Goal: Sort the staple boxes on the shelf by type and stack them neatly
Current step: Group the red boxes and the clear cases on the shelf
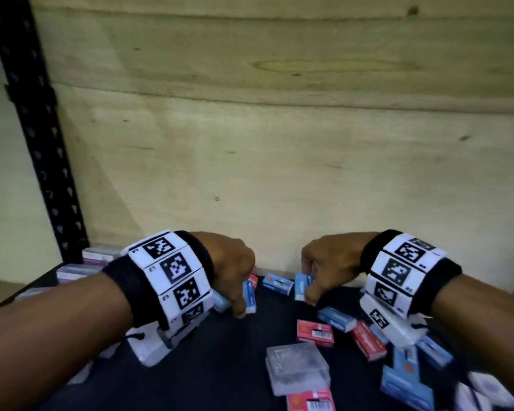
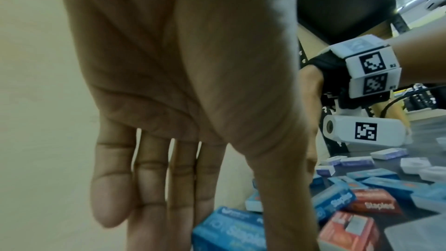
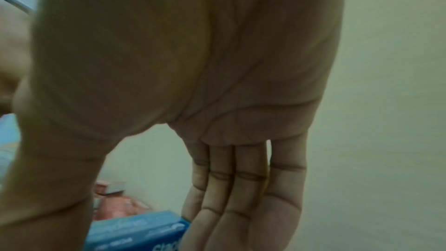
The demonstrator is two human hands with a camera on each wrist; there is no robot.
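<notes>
Small staple boxes in blue, red and purple-white lie scattered on a dark shelf (image 1: 235, 366). My left hand (image 1: 244, 298) pinches one blue box (image 1: 250, 292) on edge between thumb and fingers near the back wall. In the left wrist view that blue box (image 2: 229, 232) sits between the straight fingers (image 2: 149, 188) and the thumb. My right hand (image 1: 307, 287) pinches a second blue box (image 1: 301, 284) the same way. The right wrist view is blurred, with that blue box (image 3: 137, 232) between thumb and fingers (image 3: 229, 198). A third blue box (image 1: 277, 282) lies between the two hands.
Red boxes (image 1: 315, 333), more blue boxes (image 1: 336, 318) and a clear plastic case (image 1: 297, 367) lie in front of the right hand. Purple-white boxes (image 1: 74, 272) sit at the back left beside the black shelf post (image 1: 36, 129). A plywood wall (image 1: 279, 143) closes the back.
</notes>
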